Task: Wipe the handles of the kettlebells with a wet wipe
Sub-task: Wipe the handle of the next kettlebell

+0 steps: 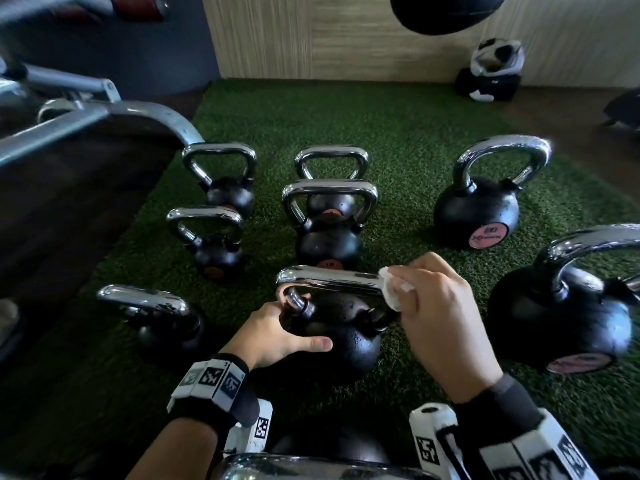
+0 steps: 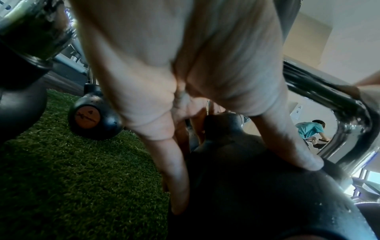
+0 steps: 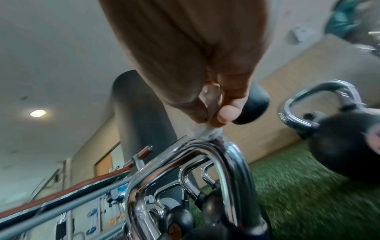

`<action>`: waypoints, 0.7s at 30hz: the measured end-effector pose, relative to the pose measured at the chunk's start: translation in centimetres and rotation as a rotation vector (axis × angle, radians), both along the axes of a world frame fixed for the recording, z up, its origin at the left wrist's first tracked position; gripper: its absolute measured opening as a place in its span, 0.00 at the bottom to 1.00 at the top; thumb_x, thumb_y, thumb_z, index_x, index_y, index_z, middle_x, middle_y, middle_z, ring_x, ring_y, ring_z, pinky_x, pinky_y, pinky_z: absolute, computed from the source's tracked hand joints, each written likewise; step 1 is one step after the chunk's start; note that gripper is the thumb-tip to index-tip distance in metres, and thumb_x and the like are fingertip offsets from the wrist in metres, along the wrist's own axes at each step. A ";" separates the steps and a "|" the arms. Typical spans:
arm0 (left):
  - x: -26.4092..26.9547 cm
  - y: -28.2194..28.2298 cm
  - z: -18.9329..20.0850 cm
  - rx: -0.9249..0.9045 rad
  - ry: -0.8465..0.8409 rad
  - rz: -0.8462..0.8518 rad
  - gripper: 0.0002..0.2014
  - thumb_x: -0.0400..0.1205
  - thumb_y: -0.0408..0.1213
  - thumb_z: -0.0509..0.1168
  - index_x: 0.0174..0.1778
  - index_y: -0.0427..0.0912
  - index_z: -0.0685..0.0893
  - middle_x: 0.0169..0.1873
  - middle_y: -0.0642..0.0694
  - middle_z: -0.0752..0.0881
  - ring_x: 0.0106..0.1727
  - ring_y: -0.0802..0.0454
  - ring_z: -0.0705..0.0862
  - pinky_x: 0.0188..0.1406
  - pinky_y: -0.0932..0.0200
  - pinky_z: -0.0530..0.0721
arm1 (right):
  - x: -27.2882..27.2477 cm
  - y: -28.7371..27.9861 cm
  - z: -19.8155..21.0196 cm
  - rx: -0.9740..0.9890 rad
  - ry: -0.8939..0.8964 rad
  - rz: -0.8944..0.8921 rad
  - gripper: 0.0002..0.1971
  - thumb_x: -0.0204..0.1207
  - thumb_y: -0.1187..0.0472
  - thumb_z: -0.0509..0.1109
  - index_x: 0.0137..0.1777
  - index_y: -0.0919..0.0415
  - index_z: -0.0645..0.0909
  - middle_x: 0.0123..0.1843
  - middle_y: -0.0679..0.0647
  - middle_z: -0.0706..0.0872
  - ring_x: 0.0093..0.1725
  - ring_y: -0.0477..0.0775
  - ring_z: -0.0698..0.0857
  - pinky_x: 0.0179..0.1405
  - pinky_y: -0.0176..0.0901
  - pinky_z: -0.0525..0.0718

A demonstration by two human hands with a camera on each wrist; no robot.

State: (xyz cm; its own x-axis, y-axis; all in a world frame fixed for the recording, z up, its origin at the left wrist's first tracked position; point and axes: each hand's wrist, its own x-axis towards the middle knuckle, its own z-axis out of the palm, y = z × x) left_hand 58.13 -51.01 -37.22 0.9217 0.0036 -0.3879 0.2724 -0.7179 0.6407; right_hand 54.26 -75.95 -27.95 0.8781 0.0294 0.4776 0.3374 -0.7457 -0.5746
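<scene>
Nine or so kettlebells sitting on green turf (image 1: 398,133), loose rows. Right hand (image 1: 440,306) pinching a white wet wipe (image 1: 391,292) against the right end of the chrome handle (image 1: 329,280) of the nearest centre kettlebell (image 1: 343,337); right wrist view shows thumb and fingers (image 3: 224,113) pressed together on the wipe (image 3: 203,131), right at the handle's (image 3: 205,146) bend. Left hand (image 1: 277,334) is bracing the same bell: thumb lying across its black body, fingers curled round by the left handle post, so that grip is wrapping the bell. Left wrist view: thumb (image 2: 287,146) flat on the dark body (image 2: 257,194).

Room: turf gap to the right before the big kettlebell (image 1: 561,317), another large one (image 1: 481,206) behind it. Small bell (image 1: 166,323) near on the left. Two bells stacked up close behind the handle. Metal rack frame (image 1: 86,126) edging the turf on the left; wood-look wall (image 1: 381,36) at the far edge.
</scene>
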 end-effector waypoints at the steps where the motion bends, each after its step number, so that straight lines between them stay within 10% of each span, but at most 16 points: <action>1: -0.1 0.0 0.1 -0.004 0.000 0.003 0.62 0.44 0.80 0.80 0.76 0.57 0.80 0.71 0.58 0.81 0.72 0.55 0.80 0.77 0.55 0.77 | -0.2 -0.4 -0.2 0.021 0.006 -0.021 0.08 0.79 0.71 0.74 0.54 0.64 0.93 0.47 0.51 0.84 0.40 0.44 0.83 0.44 0.29 0.81; 6: -0.3 0.0 0.1 -0.007 -0.012 -0.006 0.63 0.42 0.82 0.79 0.76 0.59 0.79 0.72 0.58 0.81 0.73 0.55 0.80 0.78 0.54 0.78 | 0.0 -1.1 -1.3 0.007 -0.018 -0.038 0.18 0.73 0.76 0.76 0.59 0.59 0.93 0.47 0.48 0.86 0.39 0.38 0.81 0.45 0.12 0.70; 13: -0.6 -0.5 1.0 -0.076 -0.034 -0.007 0.41 0.55 0.67 0.86 0.64 0.60 0.85 0.62 0.60 0.84 0.66 0.57 0.83 0.67 0.61 0.78 | -0.3 -3.3 -4.2 0.266 0.267 -0.052 0.15 0.80 0.68 0.75 0.43 0.45 0.93 0.40 0.45 0.92 0.34 0.45 0.91 0.43 0.50 0.90; 21: -1.0 -0.7 1.6 -0.068 -0.074 -0.005 0.41 0.58 0.65 0.86 0.67 0.60 0.84 0.61 0.60 0.84 0.64 0.59 0.82 0.64 0.64 0.76 | -0.1 -2.4 -6.3 0.672 0.518 0.064 0.17 0.81 0.73 0.73 0.37 0.52 0.95 0.35 0.56 0.94 0.33 0.48 0.88 0.40 0.36 0.90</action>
